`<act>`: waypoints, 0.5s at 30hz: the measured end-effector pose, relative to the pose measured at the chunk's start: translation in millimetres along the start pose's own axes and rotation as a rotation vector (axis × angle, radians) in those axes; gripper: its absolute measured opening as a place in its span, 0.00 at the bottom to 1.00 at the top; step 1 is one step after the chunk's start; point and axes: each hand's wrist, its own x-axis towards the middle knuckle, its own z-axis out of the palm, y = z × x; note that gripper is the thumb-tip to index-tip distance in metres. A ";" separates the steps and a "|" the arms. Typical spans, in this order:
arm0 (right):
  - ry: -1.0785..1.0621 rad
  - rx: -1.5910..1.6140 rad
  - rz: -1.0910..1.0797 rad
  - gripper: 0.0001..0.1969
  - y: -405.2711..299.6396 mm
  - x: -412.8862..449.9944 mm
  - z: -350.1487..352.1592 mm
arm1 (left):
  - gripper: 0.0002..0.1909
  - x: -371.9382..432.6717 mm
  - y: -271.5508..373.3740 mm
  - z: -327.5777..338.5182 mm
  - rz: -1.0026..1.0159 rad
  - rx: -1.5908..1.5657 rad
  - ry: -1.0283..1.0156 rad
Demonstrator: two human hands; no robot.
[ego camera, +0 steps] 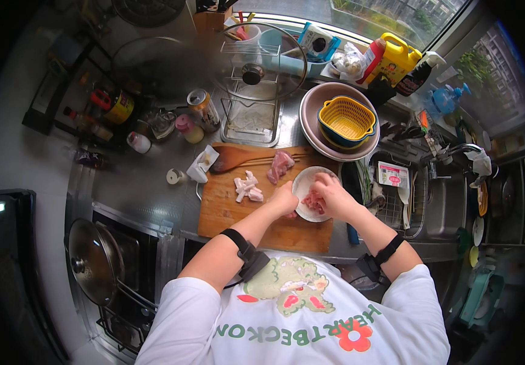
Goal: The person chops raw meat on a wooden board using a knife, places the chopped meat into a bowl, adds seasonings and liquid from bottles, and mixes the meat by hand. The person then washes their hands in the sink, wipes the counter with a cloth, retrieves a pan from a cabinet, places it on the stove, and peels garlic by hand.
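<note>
A wooden cutting board lies on the steel counter. On its right part is a white bowl with pieces of raw red meat inside. My left hand is at the bowl's left rim, fingers curled; a bit of meat shows just below it on the board. My right hand reaches over the bowl's right side, its fingertips down at the meat. Whether those fingers pinch any piece is hidden. Pale, fatty strips lie left on the board. A larger pink piece of meat rests near the top edge, touching chopsticks.
A wooden spatula lies along the board's top edge. Behind stand a large basin with yellow baskets and a glass lid on a rack. At right is the sink; at left a lidded pan sits by the stove.
</note>
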 end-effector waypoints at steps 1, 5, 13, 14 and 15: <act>0.070 0.029 0.082 0.22 -6.1 1.8 -6.4 | 0.20 -0.6 0.8 -1.7 -0.004 0.001 -0.012; -0.099 0.084 0.443 0.24 -16.6 7.0 19.7 | 0.20 0.5 2.9 0.7 -0.002 0.001 -0.015; 0.042 0.052 0.272 0.18 -14.6 24.1 -3.0 | 0.16 -1.7 0.6 -1.1 -0.011 -0.008 0.015; 0.015 0.009 0.268 0.18 -24.0 20.8 -1.7 | 0.16 -0.3 -1.6 -1.6 -0.012 -0.011 0.013; -0.025 0.033 0.312 0.17 -28.6 17.2 5.7 | 0.18 -0.3 0.7 -1.7 -0.010 -0.017 -0.009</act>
